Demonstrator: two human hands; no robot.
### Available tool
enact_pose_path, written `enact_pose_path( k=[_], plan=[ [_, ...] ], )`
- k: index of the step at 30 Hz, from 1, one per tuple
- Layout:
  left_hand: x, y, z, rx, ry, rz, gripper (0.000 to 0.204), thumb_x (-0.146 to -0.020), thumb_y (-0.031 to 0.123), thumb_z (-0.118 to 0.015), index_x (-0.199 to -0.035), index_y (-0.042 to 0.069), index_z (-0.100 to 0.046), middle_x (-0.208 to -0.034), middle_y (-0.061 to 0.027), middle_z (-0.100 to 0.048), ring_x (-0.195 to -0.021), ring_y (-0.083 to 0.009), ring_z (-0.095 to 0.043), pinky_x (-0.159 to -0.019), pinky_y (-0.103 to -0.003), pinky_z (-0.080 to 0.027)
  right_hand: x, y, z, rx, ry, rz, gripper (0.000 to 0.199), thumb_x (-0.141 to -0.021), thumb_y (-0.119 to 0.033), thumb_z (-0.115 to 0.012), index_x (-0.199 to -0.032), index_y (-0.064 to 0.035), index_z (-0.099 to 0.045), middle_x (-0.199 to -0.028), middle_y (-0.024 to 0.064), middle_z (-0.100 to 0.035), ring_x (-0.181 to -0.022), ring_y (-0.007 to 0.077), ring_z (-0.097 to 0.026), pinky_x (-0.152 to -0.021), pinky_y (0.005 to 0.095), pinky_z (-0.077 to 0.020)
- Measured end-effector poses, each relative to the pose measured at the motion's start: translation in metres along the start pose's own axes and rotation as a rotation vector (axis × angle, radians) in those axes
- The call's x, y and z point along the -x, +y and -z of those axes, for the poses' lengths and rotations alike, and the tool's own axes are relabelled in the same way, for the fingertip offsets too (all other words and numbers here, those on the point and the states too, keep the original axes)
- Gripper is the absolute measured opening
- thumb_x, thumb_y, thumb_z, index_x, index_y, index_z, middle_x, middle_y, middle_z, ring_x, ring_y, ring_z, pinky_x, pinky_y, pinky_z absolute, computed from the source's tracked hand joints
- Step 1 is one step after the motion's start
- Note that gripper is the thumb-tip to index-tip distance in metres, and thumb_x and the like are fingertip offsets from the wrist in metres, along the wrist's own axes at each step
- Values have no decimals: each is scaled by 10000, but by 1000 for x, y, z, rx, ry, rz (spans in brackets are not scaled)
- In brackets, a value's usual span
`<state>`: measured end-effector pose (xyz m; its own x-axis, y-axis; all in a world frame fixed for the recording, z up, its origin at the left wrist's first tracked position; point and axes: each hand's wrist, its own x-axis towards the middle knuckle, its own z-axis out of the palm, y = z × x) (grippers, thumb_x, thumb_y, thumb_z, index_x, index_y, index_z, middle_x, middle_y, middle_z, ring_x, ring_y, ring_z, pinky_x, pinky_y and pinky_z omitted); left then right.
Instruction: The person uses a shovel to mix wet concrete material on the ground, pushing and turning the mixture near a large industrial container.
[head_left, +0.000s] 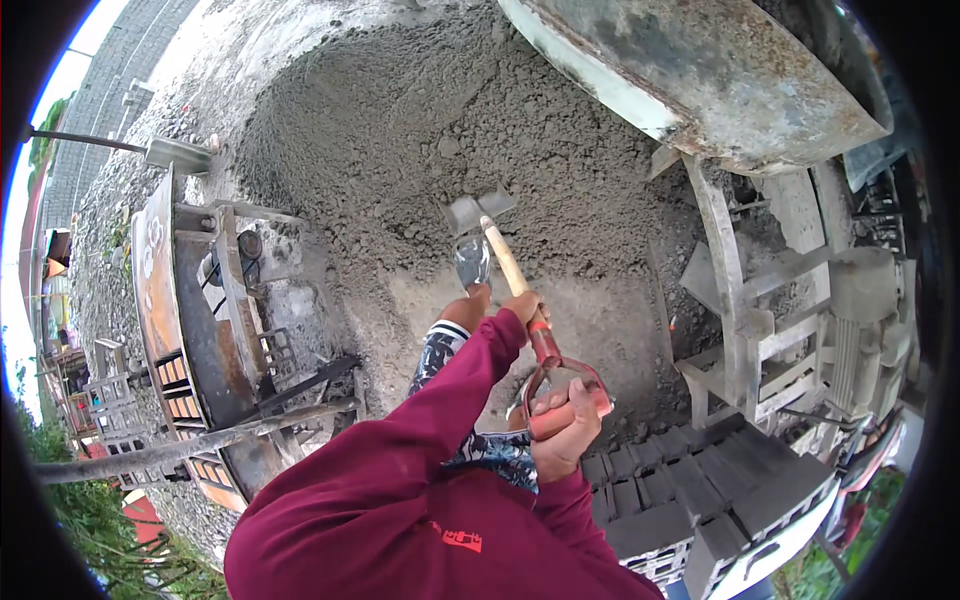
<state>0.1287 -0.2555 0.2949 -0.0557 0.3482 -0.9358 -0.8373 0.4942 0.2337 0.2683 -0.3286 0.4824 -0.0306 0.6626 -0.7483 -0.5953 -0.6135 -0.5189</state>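
Maroon sleeves (400, 480) fill the near view. Right hand (563, 432) is clamped on the red grip of the shovel (520, 290); left hand (525, 305) wraps the wooden shaft further along. Blade sits in the grey cement pile (420, 130) beyond. Grey blocks (700, 490) stack near right, mixer drum (700, 70) far right.

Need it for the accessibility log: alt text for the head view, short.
A person in a maroon long-sleeved top grips a shovel, left hand on the wooden shaft, right hand on the red D-handle, its blade in a grey mound of damp mix. Stacked grey blocks lie lower right, a rusty machine left.
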Motion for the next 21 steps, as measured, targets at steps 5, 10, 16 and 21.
enact_pose_path(
  k=[5,10,16,21],
  plan=[
    [-59,117,-1,-95,-43,-4,74,-829,83,-469,-844,12,-451,-641,-108,-498,-536,-265,-528,-498,-436,-488,-66,12,-116,-68,-205,146,170,-791,-179,-609,-740,-82,-479,-556,29,-464,-465,163,-472,-464,305,-413],
    [-145,83,-37,-15,85,-119,89,-845,121,-483,-869,38,-463,-625,-92,-485,-565,-246,-533,-523,-419,-503,-175,6,-36,340,88,239,155,-768,-144,-611,-775,-40,-497,-608,68,-510,-512,158,-494,-527,283,-422],
    [-174,47,4,-62,-13,-45,377,-853,359,-621,-941,9,-511,-819,-126,-561,-585,-247,-562,-547,-405,-518,-220,26,61,990,273,640,324,-734,-156,-623,-973,31,-511,-791,86,-480,-700,131,-432,-612,276,-395],
    [-282,93,49,-333,10,190,704,-801,595,-562,-1213,37,-435,-1071,-182,-533,-859,-302,-583,-800,-483,-483,-334,51,187,746,451,295,71,-719,-54,-536,-776,-11,-527,-646,55,-504,-532,153,-461,-517,297,-406]
  ],
)
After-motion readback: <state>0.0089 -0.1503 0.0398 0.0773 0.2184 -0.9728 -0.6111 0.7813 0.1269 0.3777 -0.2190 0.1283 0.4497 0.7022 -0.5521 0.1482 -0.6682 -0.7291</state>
